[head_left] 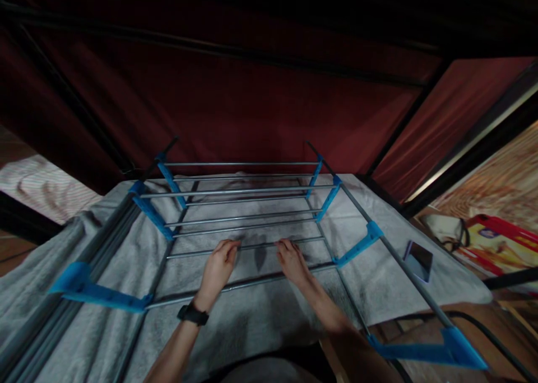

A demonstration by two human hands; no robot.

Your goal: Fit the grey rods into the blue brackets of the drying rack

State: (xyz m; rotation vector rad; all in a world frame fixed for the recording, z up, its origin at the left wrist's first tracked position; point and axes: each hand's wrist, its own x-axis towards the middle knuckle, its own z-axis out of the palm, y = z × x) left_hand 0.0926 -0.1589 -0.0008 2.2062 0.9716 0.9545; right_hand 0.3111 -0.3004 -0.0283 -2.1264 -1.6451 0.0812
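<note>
A rack of grey metal tubes and blue plastic brackets lies on a grey blanket. My left hand (221, 260), with a dark watch band (193, 314) on its wrist, has its fingers closed on a thin metal tube (257, 246) that crosses the rack. Farther right on the same tube, my right hand (291, 258) also has its fingertips closed. A thicker crossbar (256, 280) passes beneath both wrists. To the left is a blue bracket (98, 290), and to the right another blue bracket (360, 245). My fingers partly hide the thin tube.
Several loose-looking tubes (50, 338) run along the left side. A phone (419, 261) lies on the blanket (390, 299) at the right. Beyond it are a red and yellow package (504, 248) and a dark cable (474, 320). Dark red fabric (252, 108) on a black frame stands behind.
</note>
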